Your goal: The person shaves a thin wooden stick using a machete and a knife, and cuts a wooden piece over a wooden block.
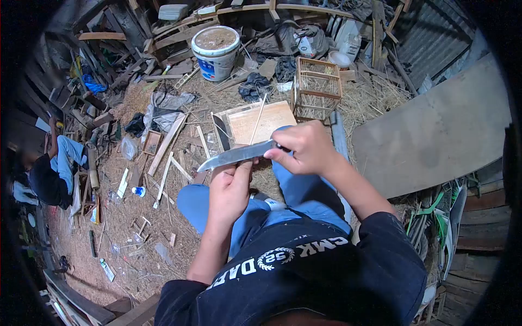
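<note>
My right hand [307, 148] is closed round the dark handle of a knife [234, 157], whose broad silver blade points left. The fingers of my left hand [231, 187] are pinched together just under the blade, on a thin wooden stick [259, 118] that slants up and away from me. Where the blade crosses the stick, the contact is hard to make out. Beyond the knife a pale wooden board [272, 120] lies on a low box-like piece. My knees in blue trousers are on both sides of my hands.
A white bucket [216, 60] and a small wooden frame cage [317, 87] stand ahead. A large curved panel [429, 130] is at the right. Wood strips [167, 144] litter the floor at the left, where another person [51, 171] sits.
</note>
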A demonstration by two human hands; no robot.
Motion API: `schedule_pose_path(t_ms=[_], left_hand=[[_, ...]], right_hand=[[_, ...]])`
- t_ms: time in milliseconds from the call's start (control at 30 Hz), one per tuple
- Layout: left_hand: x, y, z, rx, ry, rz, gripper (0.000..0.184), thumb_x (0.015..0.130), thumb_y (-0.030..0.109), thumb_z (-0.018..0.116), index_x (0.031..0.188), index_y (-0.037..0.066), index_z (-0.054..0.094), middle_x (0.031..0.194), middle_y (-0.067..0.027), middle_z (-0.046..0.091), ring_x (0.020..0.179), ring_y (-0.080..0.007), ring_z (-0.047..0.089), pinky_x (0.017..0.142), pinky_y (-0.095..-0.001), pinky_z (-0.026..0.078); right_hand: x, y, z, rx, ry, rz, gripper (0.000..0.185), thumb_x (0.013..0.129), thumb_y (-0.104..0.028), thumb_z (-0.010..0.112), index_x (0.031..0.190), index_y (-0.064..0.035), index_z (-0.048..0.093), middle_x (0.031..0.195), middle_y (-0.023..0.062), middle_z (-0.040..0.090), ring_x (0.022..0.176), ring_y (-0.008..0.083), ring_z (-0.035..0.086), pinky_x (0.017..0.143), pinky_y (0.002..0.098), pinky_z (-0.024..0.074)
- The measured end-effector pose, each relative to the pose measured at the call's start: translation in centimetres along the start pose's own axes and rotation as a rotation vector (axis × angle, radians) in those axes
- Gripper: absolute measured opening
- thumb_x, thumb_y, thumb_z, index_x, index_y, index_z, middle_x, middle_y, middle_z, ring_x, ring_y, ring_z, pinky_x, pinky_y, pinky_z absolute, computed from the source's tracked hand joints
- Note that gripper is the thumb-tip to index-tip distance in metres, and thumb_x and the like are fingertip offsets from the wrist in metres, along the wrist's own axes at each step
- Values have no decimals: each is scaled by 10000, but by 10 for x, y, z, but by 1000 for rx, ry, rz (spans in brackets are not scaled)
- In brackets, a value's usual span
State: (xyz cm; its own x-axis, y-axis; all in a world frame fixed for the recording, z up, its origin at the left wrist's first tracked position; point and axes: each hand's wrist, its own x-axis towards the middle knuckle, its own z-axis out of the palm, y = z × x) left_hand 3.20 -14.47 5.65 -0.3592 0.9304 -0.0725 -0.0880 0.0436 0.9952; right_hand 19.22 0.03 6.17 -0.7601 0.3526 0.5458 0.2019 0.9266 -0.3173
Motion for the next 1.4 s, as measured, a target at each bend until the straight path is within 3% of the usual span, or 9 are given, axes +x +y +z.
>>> schedule_pose_path(t_ms=[200,400,500,567,833,1033,1100,1200,1400], left_hand=[[-9,1,-4,-87,-2,27,214,1063,192,509,970,40,628,697,88,479,560,-1,344,489,-216,258],[-69,-23,-15,-89,-9,-63,221,1071,198,504,957,40,608,816,61,526,725,-16,425,635,-204,349],[-84,-43,-14,-5,131,51,233,1073,268,504,961,87,600,624,94,396,491,-10,330,435,-207,234],[-100,-44,-11,-32,177,59,244,1079,263,484,995,72,610,639,86,404,494,-11,327,435,-209,237],[-177,-19,7,-30,331,91,168,1044,83,473,1046,22,630,820,45,559,654,-14,416,573,-213,333],[-196,-7,20,254,355,328,162,1053,113,504,999,17,623,783,43,545,650,-10,410,557,-207,324],[-205,-1,26,73,302,227,183,1065,142,502,979,22,609,764,54,518,647,-8,393,556,-200,306],[-209,-5,32,35,221,197,204,1074,159,492,969,26,605,768,65,500,641,-6,381,556,-190,295],[-199,-9,36,-3,264,212,166,1063,142,501,1028,25,612,743,61,506,590,-12,387,520,-201,292]], right_hand=[[-1,4,-3,-168,80,-13,396,908,-440,674,681,-118,633,583,89,609,516,281,613,465,404,441],[-29,85,-13,104,366,631,314,933,-346,657,1079,-88,763,700,143,690,611,255,679,582,355,502],[-43,41,35,312,270,384,301,949,-344,636,1012,-79,764,706,153,674,600,289,654,565,396,474],[-41,-23,31,258,-51,296,305,962,-332,615,905,-52,719,687,176,630,597,337,623,551,418,452],[-62,-98,41,364,-63,-225,381,943,-401,640,760,-70,591,625,139,569,599,363,603,533,451,440],[-67,-96,5,186,96,-321,406,941,-415,649,748,-59,625,582,114,565,516,322,580,481,405,418],[-61,-77,6,457,351,115,400,951,-391,649,749,-46,643,568,111,540,490,271,555,480,378,400],[-65,-72,-22,396,315,209,406,964,-376,643,746,-33,648,561,110,518,480,230,526,486,365,391],[-89,-107,-8,326,111,-163,435,952,-396,644,702,-46,586,554,126,488,497,297,547,485,404,394]])
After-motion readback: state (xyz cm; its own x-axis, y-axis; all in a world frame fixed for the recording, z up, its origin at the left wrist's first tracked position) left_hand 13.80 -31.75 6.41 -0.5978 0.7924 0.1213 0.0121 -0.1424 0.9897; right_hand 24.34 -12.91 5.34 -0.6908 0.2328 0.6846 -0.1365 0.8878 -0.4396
